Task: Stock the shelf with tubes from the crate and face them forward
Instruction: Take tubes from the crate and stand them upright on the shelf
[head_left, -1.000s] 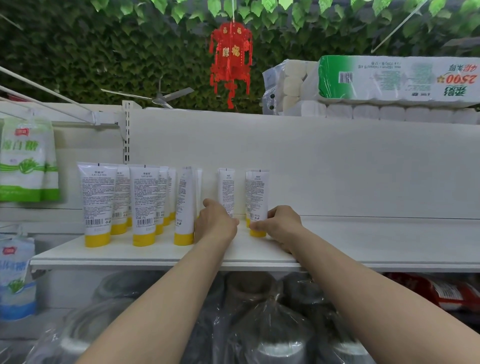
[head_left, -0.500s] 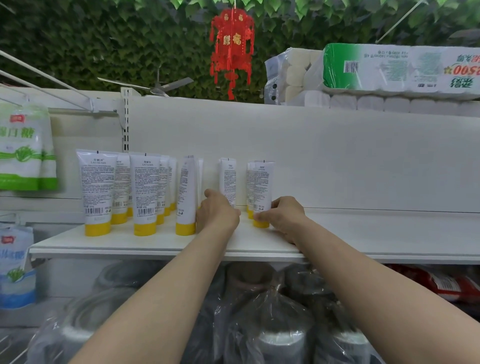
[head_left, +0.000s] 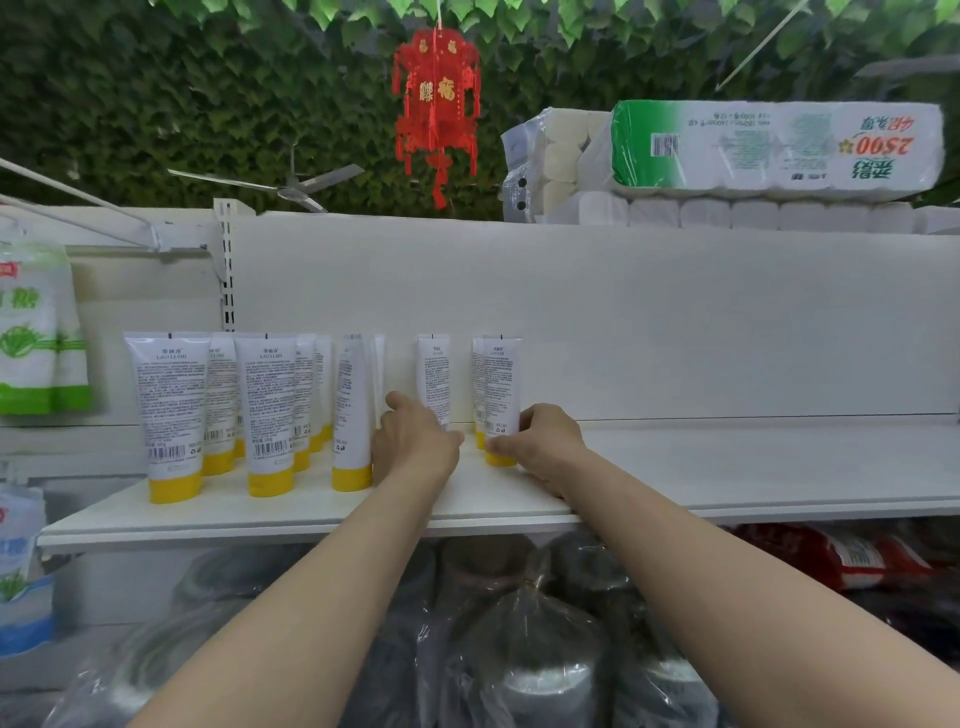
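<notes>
About ten white tubes with yellow caps stand cap-down on one shelf. The right hand pinches the rightmost tube; the left hand hides its grip.

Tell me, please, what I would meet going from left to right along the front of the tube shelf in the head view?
leftmost tube → second front tube → edge-on tube → left hand → rightmost tube → right hand → bare shelf
</notes>
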